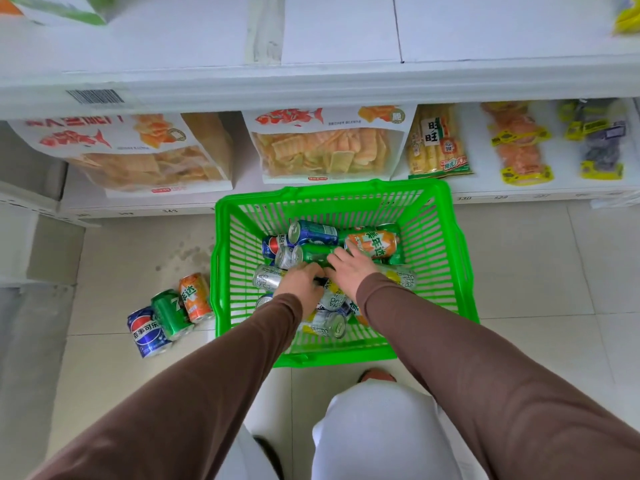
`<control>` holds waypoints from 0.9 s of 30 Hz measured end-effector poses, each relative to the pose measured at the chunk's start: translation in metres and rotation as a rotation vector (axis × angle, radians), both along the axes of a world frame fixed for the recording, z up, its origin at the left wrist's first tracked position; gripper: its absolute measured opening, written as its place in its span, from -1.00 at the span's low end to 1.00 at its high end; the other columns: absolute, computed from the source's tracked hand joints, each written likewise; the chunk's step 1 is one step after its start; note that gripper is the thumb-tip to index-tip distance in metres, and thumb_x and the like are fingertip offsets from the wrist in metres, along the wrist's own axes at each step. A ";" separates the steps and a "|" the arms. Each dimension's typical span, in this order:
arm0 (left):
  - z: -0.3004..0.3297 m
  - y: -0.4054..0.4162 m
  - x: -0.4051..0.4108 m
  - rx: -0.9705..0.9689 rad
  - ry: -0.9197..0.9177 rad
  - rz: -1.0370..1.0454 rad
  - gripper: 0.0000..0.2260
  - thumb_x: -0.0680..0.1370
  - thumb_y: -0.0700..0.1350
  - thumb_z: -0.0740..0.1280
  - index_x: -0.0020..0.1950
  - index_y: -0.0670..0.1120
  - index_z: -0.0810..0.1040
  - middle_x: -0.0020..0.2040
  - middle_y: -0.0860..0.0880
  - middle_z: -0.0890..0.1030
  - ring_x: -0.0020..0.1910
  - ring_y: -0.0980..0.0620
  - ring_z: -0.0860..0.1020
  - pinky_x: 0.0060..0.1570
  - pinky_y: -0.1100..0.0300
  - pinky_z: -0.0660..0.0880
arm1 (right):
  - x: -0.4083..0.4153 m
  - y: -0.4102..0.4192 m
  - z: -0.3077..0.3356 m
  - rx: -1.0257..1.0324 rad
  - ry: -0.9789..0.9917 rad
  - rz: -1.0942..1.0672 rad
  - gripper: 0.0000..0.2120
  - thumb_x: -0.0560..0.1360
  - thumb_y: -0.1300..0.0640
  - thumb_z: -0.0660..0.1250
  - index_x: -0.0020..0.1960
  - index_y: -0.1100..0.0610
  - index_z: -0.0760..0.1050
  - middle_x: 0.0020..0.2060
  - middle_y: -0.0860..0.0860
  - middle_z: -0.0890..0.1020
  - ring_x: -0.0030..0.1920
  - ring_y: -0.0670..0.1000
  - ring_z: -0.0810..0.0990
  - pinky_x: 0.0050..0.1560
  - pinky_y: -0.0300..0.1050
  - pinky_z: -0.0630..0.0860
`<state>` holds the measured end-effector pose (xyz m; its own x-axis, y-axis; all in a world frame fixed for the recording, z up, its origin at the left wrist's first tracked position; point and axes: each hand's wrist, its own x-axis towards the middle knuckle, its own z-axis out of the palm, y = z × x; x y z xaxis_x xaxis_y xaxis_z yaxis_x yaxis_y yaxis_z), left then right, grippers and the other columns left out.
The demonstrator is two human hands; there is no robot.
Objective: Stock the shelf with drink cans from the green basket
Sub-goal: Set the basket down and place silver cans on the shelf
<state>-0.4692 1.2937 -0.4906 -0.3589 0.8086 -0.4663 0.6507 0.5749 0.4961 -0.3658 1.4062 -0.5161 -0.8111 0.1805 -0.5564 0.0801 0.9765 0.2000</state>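
1. Green basket (446,237) sits on the tiled floor (540,271), its far rim against the bottom shelf (519,197); mixed drink cans lie loose inside on their sides.
2. Left hand (303,282) is down among the cans, fingers curled over a dark item; grip not resolvable, cannot tell.
3. Right hand (349,268) is just beside the left, fingers spread flat and relaxed on a green can (317,252).
4. Beyond the right hand: orange can (375,242) and blue can (317,232). Silver can (268,276) touches the left hand's far side.
5. Outside the basket, left of the left hand, three upright cans stand on the floor: blue Pepsi can (147,332), green 7-Up can (169,313), orange soda can (194,296).
6. Snack bags (325,150) lie on the bottom shelf beyond the basket.
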 end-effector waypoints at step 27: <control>0.531 -0.058 -0.059 0.384 -0.110 0.237 -0.74 0.49 -0.21 0.36 0.18 -0.08 0.54 0.10 -0.06 0.58 0.03 -0.02 0.57 0.05 0.20 0.47 | -0.007 -0.060 0.549 -0.923 0.869 -1.097 -0.46 0.34 -0.19 0.51 0.21 -0.25 0.32 -0.01 -0.17 0.65 -0.09 -0.19 0.64 -0.02 -0.19 0.55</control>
<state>-0.5286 1.2355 0.0403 -0.5202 0.8316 -0.1944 0.4550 0.4625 0.7610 -0.3728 1.3463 0.0327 -0.6345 0.7219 -0.2760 0.5281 0.1443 -0.8368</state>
